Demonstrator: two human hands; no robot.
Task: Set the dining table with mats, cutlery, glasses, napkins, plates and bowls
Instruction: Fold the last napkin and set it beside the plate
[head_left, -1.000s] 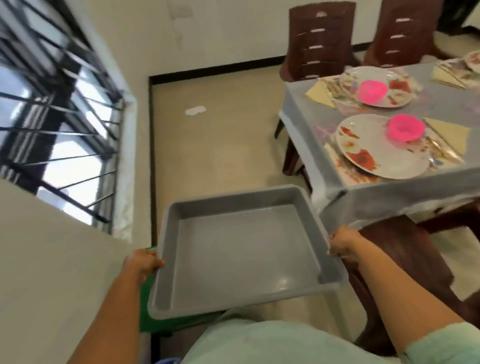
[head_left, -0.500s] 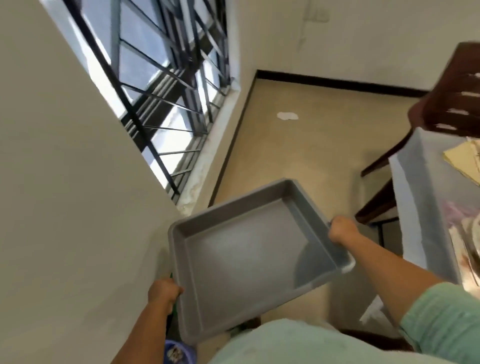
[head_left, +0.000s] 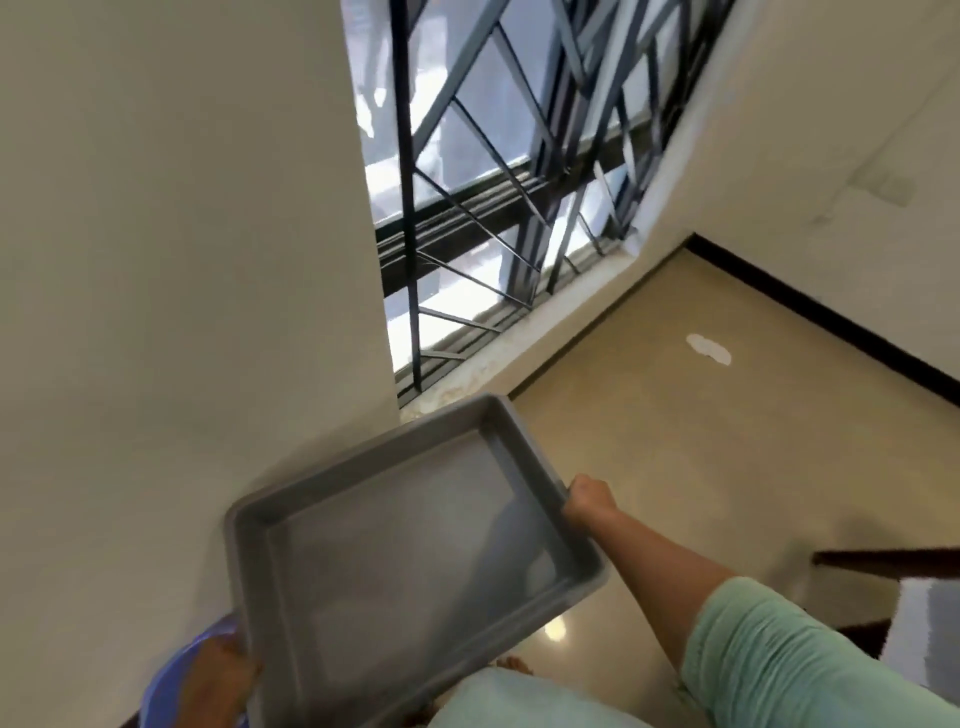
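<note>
The grey tray (head_left: 400, 561) is held in the air by both hands, in the lower middle of the view, in front of the person's body and above the tan floor (head_left: 691, 441). Nothing is seen lying inside it. Its right rim is gripped by the right hand (head_left: 588, 498), whose fingers are curled over the edge; its left near corner is gripped by the left hand (head_left: 221, 675), of which only part is seen at the bottom edge. The two hands are kept well apart, one at each side of the tray.

Compared with the frame half a second earlier, the view has been swung further to the left: the cream wall (head_left: 182, 260) and the barred window (head_left: 493, 182) now fill most of the picture, and the dining table has been almost lost from sight, only a corner of its grey cloth (head_left: 930, 623) being left at the right edge with a dark chair part (head_left: 883, 564) beside it. The tray is seen more tilted in the frame, its far corner turned towards the window sill. A blue object (head_left: 208, 642) is partly shown beneath the left hand. The same white mark (head_left: 709, 348) is seen on the floor.
</note>
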